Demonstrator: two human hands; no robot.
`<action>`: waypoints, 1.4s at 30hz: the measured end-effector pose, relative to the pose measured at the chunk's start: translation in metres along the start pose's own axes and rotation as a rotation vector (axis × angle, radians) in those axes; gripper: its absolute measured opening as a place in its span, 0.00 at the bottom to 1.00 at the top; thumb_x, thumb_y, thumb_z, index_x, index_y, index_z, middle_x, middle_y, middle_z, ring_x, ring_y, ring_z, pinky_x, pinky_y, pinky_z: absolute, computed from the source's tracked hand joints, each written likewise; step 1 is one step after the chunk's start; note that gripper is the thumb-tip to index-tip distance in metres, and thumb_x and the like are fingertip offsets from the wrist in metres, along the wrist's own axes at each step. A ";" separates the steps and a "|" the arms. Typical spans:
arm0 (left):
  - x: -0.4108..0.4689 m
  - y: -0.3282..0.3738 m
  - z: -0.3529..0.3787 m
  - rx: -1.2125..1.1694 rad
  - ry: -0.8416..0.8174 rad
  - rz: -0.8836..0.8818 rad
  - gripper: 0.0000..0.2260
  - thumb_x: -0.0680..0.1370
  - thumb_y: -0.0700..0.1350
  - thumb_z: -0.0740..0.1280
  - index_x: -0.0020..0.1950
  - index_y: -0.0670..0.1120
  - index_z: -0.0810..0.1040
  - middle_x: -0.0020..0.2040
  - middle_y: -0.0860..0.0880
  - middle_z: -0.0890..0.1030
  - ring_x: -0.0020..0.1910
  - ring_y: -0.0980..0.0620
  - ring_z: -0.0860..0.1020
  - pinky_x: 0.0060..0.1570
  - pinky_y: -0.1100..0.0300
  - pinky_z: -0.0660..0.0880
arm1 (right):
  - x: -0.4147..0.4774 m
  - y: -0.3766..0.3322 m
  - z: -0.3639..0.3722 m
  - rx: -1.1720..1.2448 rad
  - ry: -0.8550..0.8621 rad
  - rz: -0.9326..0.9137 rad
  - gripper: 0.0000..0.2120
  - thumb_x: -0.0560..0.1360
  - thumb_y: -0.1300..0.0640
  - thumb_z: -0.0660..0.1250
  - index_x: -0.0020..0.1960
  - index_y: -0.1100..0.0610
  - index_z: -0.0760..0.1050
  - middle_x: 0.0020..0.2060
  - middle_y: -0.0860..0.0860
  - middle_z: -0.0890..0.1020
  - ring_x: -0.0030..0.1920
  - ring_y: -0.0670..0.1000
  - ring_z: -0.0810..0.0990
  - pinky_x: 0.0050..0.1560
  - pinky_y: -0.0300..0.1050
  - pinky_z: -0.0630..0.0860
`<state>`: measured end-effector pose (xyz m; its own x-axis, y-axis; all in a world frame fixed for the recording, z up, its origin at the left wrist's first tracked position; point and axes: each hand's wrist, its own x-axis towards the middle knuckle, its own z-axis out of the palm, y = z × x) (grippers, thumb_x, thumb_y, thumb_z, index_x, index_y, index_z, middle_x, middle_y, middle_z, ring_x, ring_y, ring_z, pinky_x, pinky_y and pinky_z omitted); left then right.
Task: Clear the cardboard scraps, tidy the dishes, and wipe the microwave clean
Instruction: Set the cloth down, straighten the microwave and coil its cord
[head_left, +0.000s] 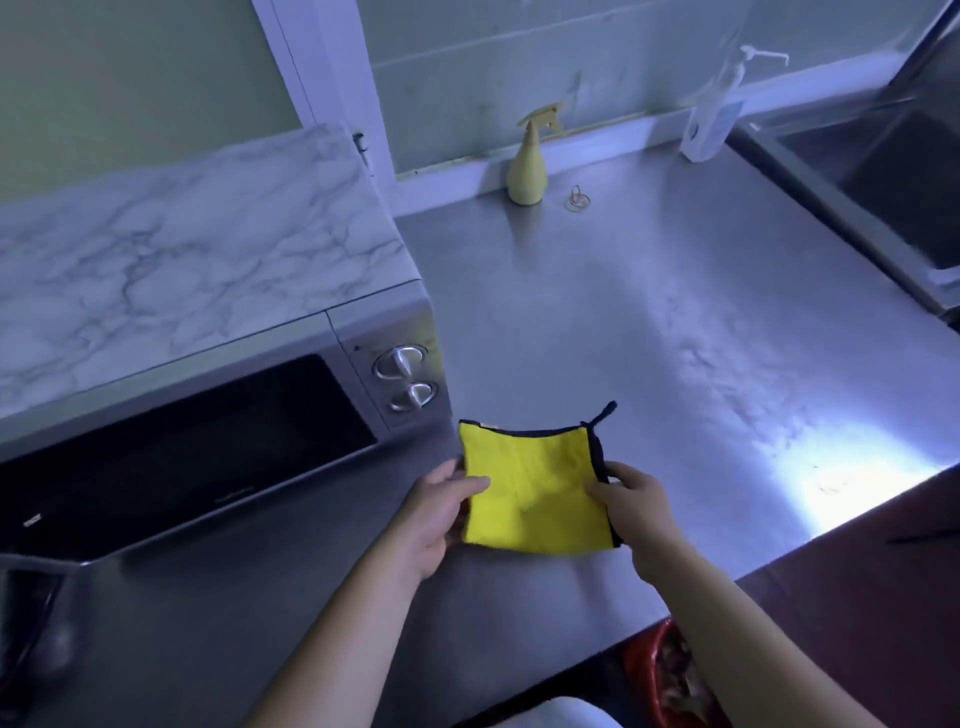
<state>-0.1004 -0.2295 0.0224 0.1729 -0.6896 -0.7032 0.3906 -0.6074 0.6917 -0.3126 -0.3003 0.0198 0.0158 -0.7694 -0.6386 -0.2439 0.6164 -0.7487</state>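
Note:
A folded yellow cloth (530, 483) with a dark edge and hanging loop is held just above the steel counter (649, 322), right of the microwave. My left hand (436, 519) grips its left edge, thumb on top. My right hand (636, 506) pinches its right, dark-trimmed edge. The silver microwave (171, 441) stands at the left with its dark door shut, two knobs (405, 376) on its right panel and a marble-patterned sheet (171, 249) on top.
A yellow spray bottle (529, 166) and rubber bands (577, 198) stand at the counter's back. A clear pump bottle (714, 111) stands beside the sink (893, 197) at the right. A red-lined bin (670, 680) sits below the counter's front edge.

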 end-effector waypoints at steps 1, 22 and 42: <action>0.001 0.006 0.010 -0.013 0.003 0.009 0.10 0.78 0.37 0.68 0.58 0.47 0.82 0.53 0.47 0.86 0.46 0.50 0.83 0.41 0.59 0.77 | 0.004 -0.007 -0.011 -0.003 -0.017 -0.034 0.14 0.76 0.67 0.66 0.48 0.50 0.82 0.47 0.60 0.84 0.43 0.58 0.82 0.44 0.51 0.78; 0.192 0.126 0.122 0.226 0.235 0.237 0.16 0.78 0.37 0.70 0.51 0.60 0.85 0.41 0.50 0.73 0.41 0.51 0.73 0.48 0.55 0.74 | 0.260 -0.176 -0.078 0.035 -0.241 -0.255 0.18 0.75 0.71 0.67 0.50 0.50 0.85 0.47 0.49 0.87 0.45 0.49 0.85 0.44 0.45 0.82; 0.430 0.314 0.302 0.612 0.094 0.489 0.25 0.76 0.41 0.68 0.71 0.58 0.72 0.63 0.51 0.72 0.56 0.50 0.76 0.51 0.61 0.77 | 0.524 -0.399 -0.147 -0.651 0.363 -0.572 0.25 0.74 0.60 0.65 0.69 0.47 0.73 0.66 0.50 0.78 0.64 0.56 0.74 0.59 0.51 0.73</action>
<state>-0.1763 -0.8355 -0.0130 0.2829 -0.9148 -0.2883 -0.3115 -0.3718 0.8745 -0.3497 -0.9739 0.0101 0.0239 -0.9993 -0.0280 -0.7887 -0.0016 -0.6148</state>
